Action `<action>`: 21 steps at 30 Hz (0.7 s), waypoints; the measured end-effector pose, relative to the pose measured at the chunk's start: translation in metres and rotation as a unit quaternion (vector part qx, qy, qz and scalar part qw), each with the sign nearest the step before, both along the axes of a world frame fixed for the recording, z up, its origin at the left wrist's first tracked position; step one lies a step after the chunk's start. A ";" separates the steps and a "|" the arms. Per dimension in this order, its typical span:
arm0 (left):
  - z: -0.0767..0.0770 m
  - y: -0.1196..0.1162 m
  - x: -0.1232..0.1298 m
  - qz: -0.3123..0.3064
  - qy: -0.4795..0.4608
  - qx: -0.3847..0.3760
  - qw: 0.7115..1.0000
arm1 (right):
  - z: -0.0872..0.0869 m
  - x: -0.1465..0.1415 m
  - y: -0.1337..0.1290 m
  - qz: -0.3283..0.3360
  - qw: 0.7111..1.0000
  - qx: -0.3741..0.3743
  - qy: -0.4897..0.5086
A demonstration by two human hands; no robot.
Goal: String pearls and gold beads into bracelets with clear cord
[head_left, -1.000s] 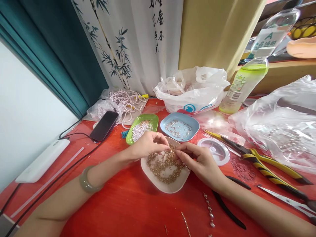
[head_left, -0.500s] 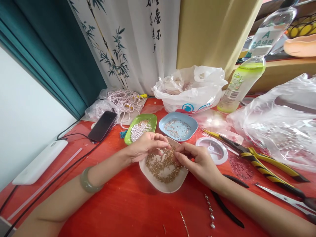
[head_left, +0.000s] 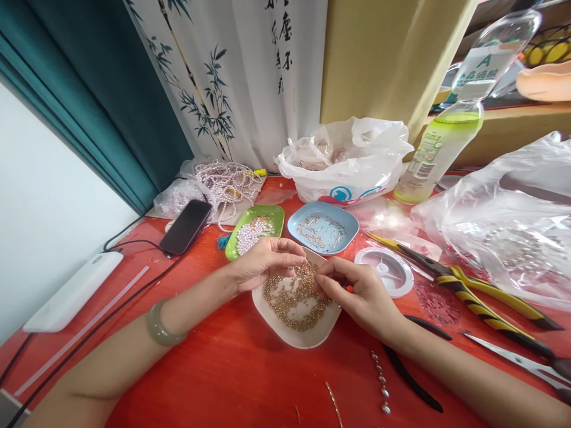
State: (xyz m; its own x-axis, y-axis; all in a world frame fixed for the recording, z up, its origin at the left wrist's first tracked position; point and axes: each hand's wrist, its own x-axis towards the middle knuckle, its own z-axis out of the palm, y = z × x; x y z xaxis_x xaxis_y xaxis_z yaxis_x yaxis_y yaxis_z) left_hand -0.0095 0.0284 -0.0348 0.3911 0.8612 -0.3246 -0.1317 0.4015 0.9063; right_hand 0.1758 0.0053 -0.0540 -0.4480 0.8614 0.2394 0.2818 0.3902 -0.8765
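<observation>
My left hand (head_left: 270, 263) is over the back of a cream dish (head_left: 303, 340) of small gold beads (head_left: 297, 306). Its thumb and forefinger are pinched together, and whatever is between them is too fine to name. Facing it across the beads, my right hand (head_left: 359, 291) also has thumb and forefinger closed at the tips, over the dish's right side. What those fingertips grip is hidden. Behind my left hand is a green dish (head_left: 277, 221) of pale pearl beads (head_left: 253, 236). A blue dish (head_left: 348, 230) beside it has thin metal pins (head_left: 319, 232) in it.
Yellow-and-black pliers (head_left: 479, 309), scissors (head_left: 508, 356) and a clear round case (head_left: 404, 282) lie to the right. A short bead strand (head_left: 382, 380) is in front. A phone (head_left: 186, 227) lies left; a white plastic bag (head_left: 343, 172) and bottle (head_left: 439, 148) stand behind.
My two hands stay almost in place over the dish, with only a tiny shift of the fingers. The whole view has shifted very slightly.
</observation>
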 end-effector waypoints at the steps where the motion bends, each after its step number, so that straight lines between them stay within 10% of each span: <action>1: 0.000 0.000 -0.001 0.000 -0.001 0.002 1.000 | 0.000 0.000 0.000 0.000 1.000 0.001 -0.001; 21: 0.000 0.000 0.000 0.001 0.013 0.017 1.000 | -0.001 0.000 0.001 -0.003 1.000 -0.003 -0.014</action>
State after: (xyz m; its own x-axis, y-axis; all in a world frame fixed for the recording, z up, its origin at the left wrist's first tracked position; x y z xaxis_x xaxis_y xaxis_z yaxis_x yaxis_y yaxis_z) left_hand -0.0091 0.0286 -0.0351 0.3815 0.8723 -0.3058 -0.1081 0.3707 0.9225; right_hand 0.1760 0.0060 -0.0547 -0.4492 0.8656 0.2214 0.3077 0.3825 -0.8712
